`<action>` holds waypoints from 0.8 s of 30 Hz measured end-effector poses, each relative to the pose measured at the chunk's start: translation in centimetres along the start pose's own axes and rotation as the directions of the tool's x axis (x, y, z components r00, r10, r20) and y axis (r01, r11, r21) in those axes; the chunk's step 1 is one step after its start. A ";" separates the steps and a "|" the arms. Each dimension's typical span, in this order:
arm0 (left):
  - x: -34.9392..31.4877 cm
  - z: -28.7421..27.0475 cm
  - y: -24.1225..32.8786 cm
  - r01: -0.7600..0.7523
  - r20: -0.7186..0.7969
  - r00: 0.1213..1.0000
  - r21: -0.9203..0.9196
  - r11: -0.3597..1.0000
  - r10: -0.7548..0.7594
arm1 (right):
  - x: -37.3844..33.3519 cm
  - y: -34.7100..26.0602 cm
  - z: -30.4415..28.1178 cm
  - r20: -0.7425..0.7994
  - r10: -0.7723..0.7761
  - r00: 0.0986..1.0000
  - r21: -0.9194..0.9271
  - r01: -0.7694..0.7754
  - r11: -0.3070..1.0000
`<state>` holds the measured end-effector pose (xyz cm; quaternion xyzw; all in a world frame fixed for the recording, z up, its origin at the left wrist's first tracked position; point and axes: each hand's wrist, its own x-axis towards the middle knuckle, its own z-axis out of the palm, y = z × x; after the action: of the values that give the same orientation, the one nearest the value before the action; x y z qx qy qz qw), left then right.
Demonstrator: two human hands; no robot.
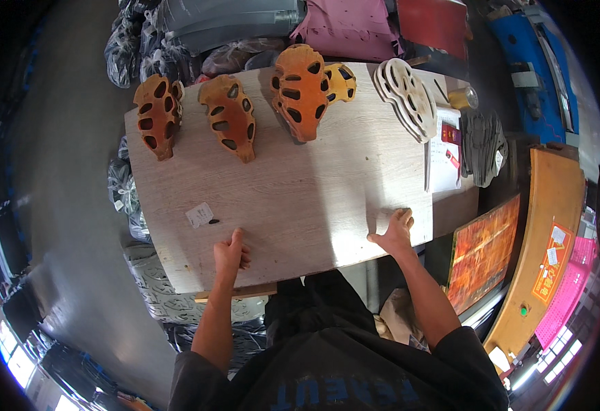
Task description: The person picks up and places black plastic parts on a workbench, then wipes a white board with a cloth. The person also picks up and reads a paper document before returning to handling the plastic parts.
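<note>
Two hands: both of mine rest on the near edge of the pale wood-grain board that serves as the tabletop, and neither holds a loose item.
Left hand: fingers curled loosely together, knuckles on the board's near-left edge, thumb raised; I see nothing in its grip.
Paper slip: small white scrap with a dark fleck just beside it, lying flat near my left hand but apart from it.
Far-left stack: dark orange cut-out sole-shaped pieces with oval holes, standing at the board's far-left corner.
Second stack: orange perforated pieces of the same cut, just right of the first and apart from it.
Third stack: larger bright orange perforated pieces, touching a yellow perforated piece behind it.
White stack: cream perforated pieces fanned out at the far-right end.
Grey stack: dark grey flat pieces on the side surface beyond the board.
Right hand: fingers bent over the board's near-right corner, thumb out to the left; it seems to grip the edge itself, though I cannot see the fingertips.
Doing it well: in my judgement, pressing evenly with both hands and keeping the board level matters, since the upright stacks at the far edge could tip if one side lifts.
</note>
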<state>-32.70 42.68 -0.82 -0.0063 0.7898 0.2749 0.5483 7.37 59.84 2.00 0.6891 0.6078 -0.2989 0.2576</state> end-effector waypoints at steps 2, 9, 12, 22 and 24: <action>0.1 0.0 -0.2 -0.005 0.002 1.000 0.001 1.000 0.005 | 0.0 0.1 0.1 -0.008 0.007 1.000 0.015 -0.006 1.000; -0.2 0.1 0.2 0.008 -0.009 1.000 0.015 1.000 -0.008 | -0.1 0.1 -0.1 -0.015 -0.025 1.000 0.004 0.026 1.000; -1.5 0.0 1.7 -0.044 0.040 0.998 0.099 0.994 0.040 | 0.0 0.1 0.0 -0.019 -0.043 0.999 0.022 0.043 0.999; 4.3 4.7 20.8 -0.468 -0.242 0.637 0.634 0.616 0.732 | 0.5 0.7 0.6 -0.049 -0.030 0.998 0.032 0.032 0.999; 6.2 6.6 24.1 -0.335 -0.332 0.628 0.700 0.630 0.703 | 0.4 0.8 0.7 -0.048 -0.031 0.998 0.023 0.032 0.999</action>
<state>-36.96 67.82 2.46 0.3180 0.9233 0.1604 0.1439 8.10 59.51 1.20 0.6894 0.6208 -0.2939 0.2302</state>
